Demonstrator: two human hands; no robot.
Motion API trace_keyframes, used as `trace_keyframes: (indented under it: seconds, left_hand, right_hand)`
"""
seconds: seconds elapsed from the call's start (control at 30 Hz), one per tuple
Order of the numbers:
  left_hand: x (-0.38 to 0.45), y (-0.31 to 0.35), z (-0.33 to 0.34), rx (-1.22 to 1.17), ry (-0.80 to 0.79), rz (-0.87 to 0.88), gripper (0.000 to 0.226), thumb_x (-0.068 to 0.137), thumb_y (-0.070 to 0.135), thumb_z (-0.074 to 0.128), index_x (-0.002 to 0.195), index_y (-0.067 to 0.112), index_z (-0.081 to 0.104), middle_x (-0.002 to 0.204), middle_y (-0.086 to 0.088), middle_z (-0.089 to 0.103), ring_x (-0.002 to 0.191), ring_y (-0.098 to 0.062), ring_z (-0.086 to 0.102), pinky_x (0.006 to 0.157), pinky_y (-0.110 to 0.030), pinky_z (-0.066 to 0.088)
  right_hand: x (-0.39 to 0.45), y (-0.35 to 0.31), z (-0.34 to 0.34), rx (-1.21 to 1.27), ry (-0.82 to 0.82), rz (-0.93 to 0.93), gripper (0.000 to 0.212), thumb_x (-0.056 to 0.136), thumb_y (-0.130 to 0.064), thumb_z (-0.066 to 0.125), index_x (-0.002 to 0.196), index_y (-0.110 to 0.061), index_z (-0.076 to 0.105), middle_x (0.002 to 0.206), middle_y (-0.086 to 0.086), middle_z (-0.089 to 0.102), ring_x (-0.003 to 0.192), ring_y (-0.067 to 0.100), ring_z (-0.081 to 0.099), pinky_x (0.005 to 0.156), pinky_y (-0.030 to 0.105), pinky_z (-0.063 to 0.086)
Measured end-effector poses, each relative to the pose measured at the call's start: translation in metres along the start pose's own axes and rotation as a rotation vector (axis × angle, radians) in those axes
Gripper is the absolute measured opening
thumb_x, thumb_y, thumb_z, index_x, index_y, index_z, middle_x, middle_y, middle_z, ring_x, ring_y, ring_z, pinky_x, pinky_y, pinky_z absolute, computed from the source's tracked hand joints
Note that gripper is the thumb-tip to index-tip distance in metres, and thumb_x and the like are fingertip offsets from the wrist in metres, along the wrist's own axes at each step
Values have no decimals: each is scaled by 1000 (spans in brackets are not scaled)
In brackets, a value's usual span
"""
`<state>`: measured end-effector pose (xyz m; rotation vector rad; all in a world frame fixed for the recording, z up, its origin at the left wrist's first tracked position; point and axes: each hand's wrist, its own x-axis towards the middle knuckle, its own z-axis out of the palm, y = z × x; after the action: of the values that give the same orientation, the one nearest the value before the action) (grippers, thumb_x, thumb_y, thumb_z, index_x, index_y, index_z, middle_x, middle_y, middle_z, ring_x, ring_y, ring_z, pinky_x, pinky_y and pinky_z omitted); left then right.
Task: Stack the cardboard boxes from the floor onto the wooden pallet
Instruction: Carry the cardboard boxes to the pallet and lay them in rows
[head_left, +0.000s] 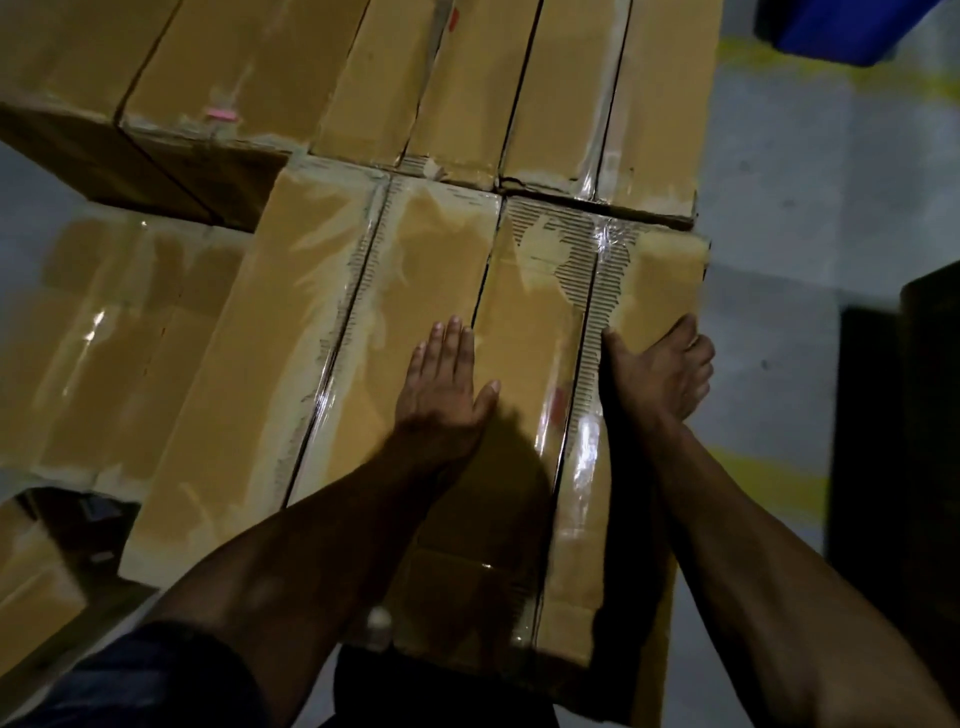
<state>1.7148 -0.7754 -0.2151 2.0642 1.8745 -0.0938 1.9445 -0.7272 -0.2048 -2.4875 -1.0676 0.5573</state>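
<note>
A person leans over a stack of cardboard boxes, both bare arms stretched out across the top layer. The left hand (447, 374) lies flat on top, palm down, fingers straight and close together, thumb spread to the side; it presses and grips nothing. It rests right at the dark seam between two long boxes, the fingertips on the middle box (395, 322) and the thumb over the right box (545, 395).

The right hand (662, 366) is on the outer edge of the right box, further from the seam. Its thumb lies on the top face, pointing toward the tape line, and its fingers curl down over the side, so it grips that edge.

The right box sits on top of the stack, touching the middle box along its whole length and butting against a far row of boxes (519, 88) beyond it. Its paper skin is torn near the far end, showing corrugated ribs under shiny clear tape (582, 441).

Left of the middle box lies another long box (234, 374), and lower down beside that a taped box (104, 332) sits on a lower level. The grey floor (779, 208) shows to the right of the stack, with a blue thing (852, 31) at the far corner. I cannot see the pallet.
</note>
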Motion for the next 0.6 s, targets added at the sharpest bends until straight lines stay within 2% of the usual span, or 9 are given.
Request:
trace_keyframes:
  seconds: [0.1,0.2,0.3,0.5,0.57,0.6]
  left_hand:
    - [-1,0,8,7,55,4,72,101,59,14,153,16,-12,167,-8,-7,153,-21,-7,122,-35,-8]
    - [0,1,10,21,126,17,73,102,56,26,156,7,18,163,-15,21,151,-29,20,123,-41,10]
    - [5,3,15,25,205,10,68,101,51,38,147,2,43,153,-19,41,143,-33,39,118,-45,24]
    - [6,5,16,60,163,11,68,98,51,41,144,1,48,151,-19,45,141,-34,42,117,-45,28]
    - [6,5,14,72,165,16,69,99,51,36,147,2,44,154,-19,40,144,-34,38,119,-46,26]
    - [6,6,11,80,136,9,70,101,51,30,151,3,36,158,-18,32,148,-33,30,122,-45,19]
  right_hand:
    - [1,-1,2,-3,27,-10,98,76,-61,70,151,-13,30,153,16,34,140,37,33,117,47,23]
    - [1,0,1,6,39,-32,96,75,-59,72,150,-13,32,153,15,34,139,36,34,117,46,22]
    - [4,0,1,-26,44,-51,95,76,-59,72,149,-12,33,153,15,34,140,35,33,117,46,23]
    - [7,3,5,-136,24,-84,98,81,-68,63,152,-10,28,154,19,29,140,38,32,116,49,24]
    - [6,3,4,-166,-3,-106,97,85,-68,59,154,-9,24,156,21,25,142,39,29,117,49,22]
    - [6,3,2,-180,-22,-111,96,88,-67,57,155,-9,21,159,22,22,144,39,25,118,49,20]
